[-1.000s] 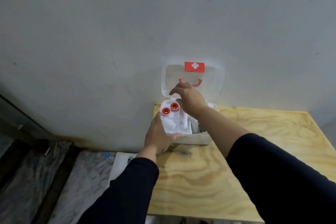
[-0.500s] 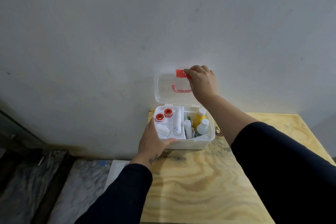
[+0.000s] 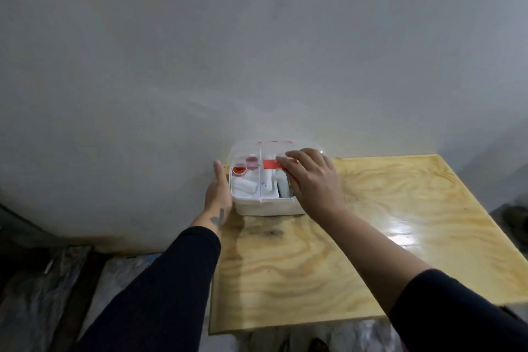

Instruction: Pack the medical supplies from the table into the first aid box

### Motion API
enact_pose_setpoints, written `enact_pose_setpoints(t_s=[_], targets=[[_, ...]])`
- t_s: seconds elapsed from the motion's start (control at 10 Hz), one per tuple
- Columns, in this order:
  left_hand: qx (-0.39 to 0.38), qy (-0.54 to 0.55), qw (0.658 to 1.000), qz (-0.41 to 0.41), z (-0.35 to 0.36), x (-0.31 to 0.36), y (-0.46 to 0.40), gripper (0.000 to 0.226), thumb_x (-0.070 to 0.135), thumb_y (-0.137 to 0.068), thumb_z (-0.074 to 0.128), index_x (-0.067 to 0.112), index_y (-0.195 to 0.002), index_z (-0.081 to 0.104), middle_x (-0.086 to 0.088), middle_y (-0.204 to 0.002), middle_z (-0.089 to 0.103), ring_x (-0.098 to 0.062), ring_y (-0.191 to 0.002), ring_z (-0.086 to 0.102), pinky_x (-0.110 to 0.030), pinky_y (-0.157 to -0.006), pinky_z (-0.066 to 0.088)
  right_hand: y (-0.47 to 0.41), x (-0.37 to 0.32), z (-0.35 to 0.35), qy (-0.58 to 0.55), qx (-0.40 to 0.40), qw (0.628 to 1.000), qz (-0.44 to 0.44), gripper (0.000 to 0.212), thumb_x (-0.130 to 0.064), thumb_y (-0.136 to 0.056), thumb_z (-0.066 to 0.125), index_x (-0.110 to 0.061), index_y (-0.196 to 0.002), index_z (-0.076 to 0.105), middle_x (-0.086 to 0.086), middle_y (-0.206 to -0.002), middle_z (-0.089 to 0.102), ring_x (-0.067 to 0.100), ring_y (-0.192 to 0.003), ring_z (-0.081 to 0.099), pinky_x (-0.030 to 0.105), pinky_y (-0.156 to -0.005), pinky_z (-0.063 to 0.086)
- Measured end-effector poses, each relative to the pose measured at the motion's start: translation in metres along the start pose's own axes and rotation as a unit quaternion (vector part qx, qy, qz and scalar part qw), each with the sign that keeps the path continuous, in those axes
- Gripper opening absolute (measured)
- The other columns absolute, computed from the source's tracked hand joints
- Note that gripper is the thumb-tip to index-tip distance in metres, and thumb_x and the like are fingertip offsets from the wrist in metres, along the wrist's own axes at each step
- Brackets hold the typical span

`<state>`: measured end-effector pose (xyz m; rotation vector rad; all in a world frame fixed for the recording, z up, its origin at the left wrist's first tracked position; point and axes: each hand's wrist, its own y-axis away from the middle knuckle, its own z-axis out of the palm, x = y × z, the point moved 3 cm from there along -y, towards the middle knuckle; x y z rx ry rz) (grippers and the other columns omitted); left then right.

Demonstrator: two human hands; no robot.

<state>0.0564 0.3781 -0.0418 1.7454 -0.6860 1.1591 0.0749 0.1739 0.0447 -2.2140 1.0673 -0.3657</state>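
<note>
Wooden table [image 3: 371, 237], lid [image 3: 274, 153] now down over first aid box [image 3: 265, 206], right hand [image 3: 311, 180] flat atop, left hand [image 3: 218, 191] spread alongside

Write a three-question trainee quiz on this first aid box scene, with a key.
1. True or false: the clear lid stands fully upright against the wall.
2. Which hand lies flat against the first aid box on its side?
3. The right hand rests on: A) the bare table B) the lid C) a bottle.

Key: 1 false, it is tipped down over the box. 2 the left hand. 3 B.
</note>
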Motion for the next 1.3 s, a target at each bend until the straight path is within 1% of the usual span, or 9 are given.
enact_pose_setpoints(t_s=[0.1, 0.2, 0.3, 0.4, 0.6, 1.0, 1.1, 1.2, 1.3], targets=[[-0.012, -0.029, 0.999, -0.005, -0.001, 0.013, 0.011, 0.110, 0.099, -0.058, 0.015, 0.021, -0.117, 0.067, -0.003, -0.115, 0.068, -0.024, -0.105, 0.062, -0.041, -0.099, 0.046, 0.027, -0.008, 0.004, -0.011, -0.008, 1.000, 0.004, 0.025, -0.021, -0.084, 0.064, -0.023, -0.109, 0.067, 0.002, -0.113, 0.069, 0.023, -0.106, 0.059, 0.037, -0.088, 0.046], [-0.037, -0.075, 0.996, 0.037, 0.003, 0.015, 0.017, 0.067, 0.071, -0.085, 0.042, 0.014, -0.111, 0.064, 0.000, -0.106, 0.061, -0.019, -0.097, 0.056, -0.030, -0.082, 0.044, 0.050, -0.010, 0.014, 0.003, -0.053, 0.999, 0.007, 0.022, -0.026, -0.086, 0.061, -0.026, -0.107, 0.069, 0.002, -0.120, 0.067, 0.024, -0.112, 0.060, 0.038, -0.093, 0.046], [-0.039, -0.114, 0.990, 0.067, 0.002, 0.009, 0.017, 0.061, 0.061, -0.081, 0.061, 0.014, -0.119, 0.060, 0.002, -0.110, 0.065, -0.021, -0.103, 0.061, -0.031, -0.080, 0.050, 0.063, -0.010, 0.020, 0.003, -0.107, 0.994, 0.018, 0.023, -0.034, -0.086, 0.060, -0.029, -0.107, 0.069, 0.002, -0.125, 0.065, 0.025, -0.117, 0.058, 0.042, -0.095, 0.048], [-0.032, -0.127, 0.989, 0.071, 0.002, 0.007, 0.016, 0.069, 0.061, -0.079, 0.063, 0.017, -0.132, 0.054, 0.001, -0.125, 0.062, -0.022, -0.112, 0.058, -0.037, -0.093, 0.049, 0.063, -0.011, 0.019, -0.014, -0.145, 0.988, 0.050, 0.036, -0.052, -0.088, 0.050, -0.030, -0.113, 0.065, 0.000, -0.132, 0.060, 0.023, -0.125, 0.052, 0.043, -0.102, 0.045], [-0.037, -0.130, 0.988, 0.078, 0.002, 0.006, 0.015, 0.071, 0.070, -0.075, 0.060, 0.022, -0.128, 0.057, 0.002, -0.119, 0.065, -0.021, -0.107, 0.061, -0.041, -0.092, 0.053, 0.044, 0.007, 0.033, 0.013, -0.298, 0.948, 0.112, 0.075, -0.063, -0.088, 0.033, -0.026, -0.149, 0.011, 0.000, -0.160, 0.006, 0.022, -0.148, 0.000, 0.050, -0.118, 0.003], [-0.036, -0.150, 0.985, 0.080, -0.001, 0.009, 0.013, 0.070, 0.067, -0.078, 0.058, 0.020, -0.130, 0.055, 0.002, -0.120, 0.065, -0.020, -0.107, 0.060, -0.038, -0.091, 0.052, 0.041, 0.003, 0.040, 0.012, -0.288, 0.949, 0.129, 0.073, -0.049, -0.090, 0.050, -0.023, -0.148, 0.016, 0.005, -0.160, 0.010, 0.027, -0.148, 0.000, 0.049, -0.120, 0.009], [-0.055, -0.167, 0.981, 0.084, -0.003, 0.008, 0.014, 0.100, 0.089, -0.059, 0.050, 0.022, -0.133, 0.052, 0.000, -0.126, 0.063, -0.022, -0.112, 0.059, -0.042, -0.094, 0.051, 0.040, 0.005, 0.040, 0.010, -0.298, 0.945, 0.132, 0.075, -0.050, -0.089, 0.052, -0.023, -0.149, 0.015, 0.005, -0.160, 0.009, 0.026, -0.148, -0.001, 0.048, -0.121, 0.007], [-0.071, -0.212, 0.971, 0.080, -0.004, 0.023, 0.026, 0.109, 0.089, -0.064, 0.044, 0.020, -0.147, 0.033, -0.003, -0.147, 0.045, -0.027, -0.131, 0.045, -0.045, -0.106, 0.042, 0.036, 0.001, 0.033, 0.006, -0.317, 0.941, 0.122, 0.084, -0.054, -0.087, 0.051, -0.023, -0.150, 0.004, 0.005, -0.161, -0.001, 0.026, -0.147, -0.010, 0.049, -0.120, -0.002], [-0.029, -0.272, 0.950, 0.152, -0.016, 0.024, 0.055, 0.077, 0.056, -0.091, 0.047, 0.019, -0.152, 0.019, 0.000, -0.154, 0.031, -0.023, -0.141, 0.031, -0.035, -0.108, 0.031, 0.029, 0.000, 0.006, -0.026, -0.292, 0.950, 0.108, 0.079, -0.059, -0.088, 0.043, -0.026, -0.150, 0.006, -0.001, -0.160, -0.005, 0.021, -0.147, -0.010, 0.051, -0.120, 0.001]])
